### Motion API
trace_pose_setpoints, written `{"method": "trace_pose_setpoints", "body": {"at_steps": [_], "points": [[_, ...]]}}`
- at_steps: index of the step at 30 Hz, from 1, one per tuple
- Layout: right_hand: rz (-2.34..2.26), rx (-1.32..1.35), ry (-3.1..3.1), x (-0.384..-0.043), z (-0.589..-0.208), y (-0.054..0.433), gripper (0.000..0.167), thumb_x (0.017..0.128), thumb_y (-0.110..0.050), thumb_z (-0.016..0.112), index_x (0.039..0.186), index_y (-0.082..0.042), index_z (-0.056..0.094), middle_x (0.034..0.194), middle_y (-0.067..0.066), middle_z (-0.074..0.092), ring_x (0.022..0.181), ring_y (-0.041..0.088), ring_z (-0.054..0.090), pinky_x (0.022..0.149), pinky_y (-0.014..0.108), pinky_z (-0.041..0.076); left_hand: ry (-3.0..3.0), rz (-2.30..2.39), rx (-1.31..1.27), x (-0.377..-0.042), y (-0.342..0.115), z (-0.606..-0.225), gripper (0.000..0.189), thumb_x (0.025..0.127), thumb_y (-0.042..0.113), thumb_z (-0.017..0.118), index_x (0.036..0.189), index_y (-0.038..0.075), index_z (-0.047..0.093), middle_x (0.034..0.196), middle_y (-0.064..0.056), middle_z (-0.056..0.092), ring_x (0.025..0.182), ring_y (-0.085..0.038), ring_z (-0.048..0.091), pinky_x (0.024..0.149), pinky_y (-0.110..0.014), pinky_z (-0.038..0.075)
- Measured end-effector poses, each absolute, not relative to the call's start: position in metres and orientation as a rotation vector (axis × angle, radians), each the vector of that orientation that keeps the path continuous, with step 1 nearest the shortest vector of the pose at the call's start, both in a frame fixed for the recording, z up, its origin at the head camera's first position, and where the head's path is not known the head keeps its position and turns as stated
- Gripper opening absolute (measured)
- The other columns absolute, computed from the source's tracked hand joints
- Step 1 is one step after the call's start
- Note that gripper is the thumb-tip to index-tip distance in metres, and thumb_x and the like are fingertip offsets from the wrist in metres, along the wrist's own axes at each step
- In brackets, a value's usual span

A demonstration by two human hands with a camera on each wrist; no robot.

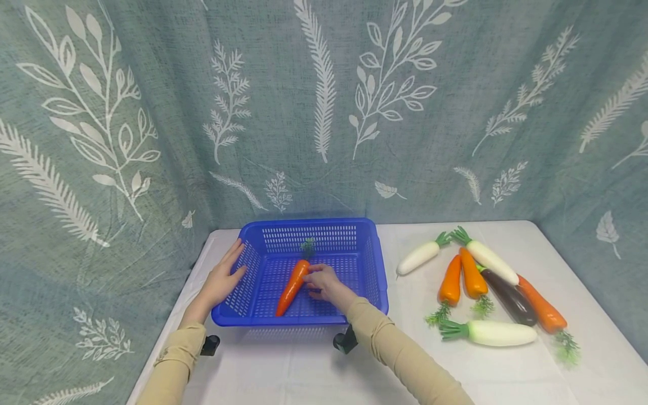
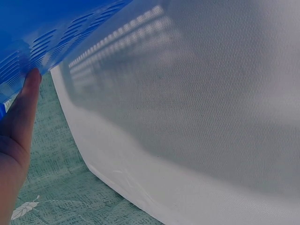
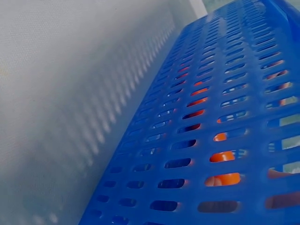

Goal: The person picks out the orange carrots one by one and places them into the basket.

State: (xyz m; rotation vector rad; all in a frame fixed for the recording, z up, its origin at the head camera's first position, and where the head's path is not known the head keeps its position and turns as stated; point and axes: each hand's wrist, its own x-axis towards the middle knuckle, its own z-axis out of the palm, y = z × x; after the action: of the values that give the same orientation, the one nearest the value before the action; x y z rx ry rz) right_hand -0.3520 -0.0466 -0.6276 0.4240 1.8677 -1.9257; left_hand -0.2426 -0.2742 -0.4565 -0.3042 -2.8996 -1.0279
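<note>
A blue slotted plastic basket (image 1: 314, 321) stands on the table, with one orange carrot (image 1: 292, 289) lying at a slant inside, its green top toward the back. My left hand (image 1: 223, 283) rests along the basket's left side, fingers straight; the left wrist view shows that hand (image 2: 18, 129) against the slotted wall. Inside the basket, my right hand (image 1: 326, 284) is at the carrot's right side, fingers loosely bent with the fingertips right by its thick end. In the right wrist view, orange shows through the slots of the basket wall (image 3: 199, 140), which hides most of that hand.
Right of the basket lie several carrots (image 1: 449, 286), an eggplant (image 1: 511, 298) and white radishes (image 1: 501, 333), some overlapping. The white table (image 1: 405, 360) has a patterned green curtain (image 1: 283, 112) behind it and at its sides.
</note>
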Motion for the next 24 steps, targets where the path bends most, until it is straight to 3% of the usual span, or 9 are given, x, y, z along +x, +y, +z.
{"method": "trace_pose_setpoints", "body": {"at_steps": [1,4,6,9,12,16,24], "points": [[-1.940,0.415,1.863,-0.337,-0.604,-0.043,0.038,0.077,0.001,0.069,0.112,-0.014,0.060,0.085,0.006,0.068,0.072,0.019,0.065,0.062,0.036,0.055,-2.900,-1.026,-0.305,-0.243,-0.274,-0.457,0.058,0.097,0.012,0.045,0.149,-0.001,0.023,0.159,-0.018,0.013,0.142,-0.045,0.016,0.113,-0.061,0.019],[-1.960,0.409,1.822,-0.369,-0.656,-0.049,0.041,0.074,-0.002,0.073,0.110,-0.017,0.062,0.087,0.007,0.069,0.073,0.021,0.066,0.062,0.038,0.056,-2.898,-1.023,-0.307,-0.243,-0.275,-0.457,0.058,0.097,0.012,0.045,0.149,-0.001,0.023,0.158,-0.018,0.013,0.142,-0.045,0.016,0.113,-0.061,0.019],[-1.965,0.403,1.810,-0.370,-0.657,-0.048,0.039,0.074,-0.003,0.074,0.109,-0.018,0.063,0.089,0.007,0.069,0.075,0.021,0.066,0.063,0.038,0.056,-2.895,-1.021,-0.311,-0.243,-0.275,-0.457,0.058,0.097,0.011,0.045,0.149,-0.001,0.023,0.158,-0.018,0.014,0.142,-0.045,0.017,0.113,-0.061,0.019],[-1.962,0.378,1.810,-0.349,-0.620,-0.044,0.034,0.077,-0.005,0.073,0.107,-0.016,0.063,0.093,0.011,0.068,0.078,0.024,0.066,0.065,0.039,0.056,-2.887,-1.022,-0.320,-0.243,-0.274,-0.457,0.058,0.097,0.010,0.045,0.148,-0.003,0.023,0.158,-0.019,0.014,0.142,-0.045,0.017,0.113,-0.061,0.019],[-1.946,0.350,1.840,-0.308,-0.554,-0.037,0.031,0.080,-0.003,0.070,0.110,-0.010,0.062,0.101,0.016,0.067,0.086,0.028,0.066,0.072,0.041,0.056,-2.877,-1.023,-0.324,-0.241,-0.273,-0.457,0.058,0.096,0.009,0.045,0.148,-0.003,0.023,0.158,-0.020,0.014,0.142,-0.045,0.017,0.113,-0.061,0.019],[-1.921,0.335,1.865,-0.263,-0.483,-0.029,0.037,0.085,0.000,0.062,0.121,-0.003,0.056,0.116,0.021,0.063,0.102,0.032,0.064,0.084,0.041,0.055,-2.871,-1.020,-0.323,-0.239,-0.272,-0.457,0.058,0.096,0.009,0.045,0.148,-0.004,0.023,0.158,-0.020,0.014,0.142,-0.046,0.017,0.113,-0.061,0.019],[-1.907,0.256,1.875,-0.249,-0.465,-0.025,0.041,0.087,0.000,0.059,0.127,0.001,0.051,0.123,0.025,0.058,0.112,0.037,0.060,0.091,0.046,0.053,-2.866,-1.015,-0.320,-0.237,-0.272,-0.461,0.057,0.096,0.009,0.045,0.148,-0.004,0.023,0.158,-0.020,0.014,0.142,-0.046,0.017,0.113,-0.061,0.019]]}}
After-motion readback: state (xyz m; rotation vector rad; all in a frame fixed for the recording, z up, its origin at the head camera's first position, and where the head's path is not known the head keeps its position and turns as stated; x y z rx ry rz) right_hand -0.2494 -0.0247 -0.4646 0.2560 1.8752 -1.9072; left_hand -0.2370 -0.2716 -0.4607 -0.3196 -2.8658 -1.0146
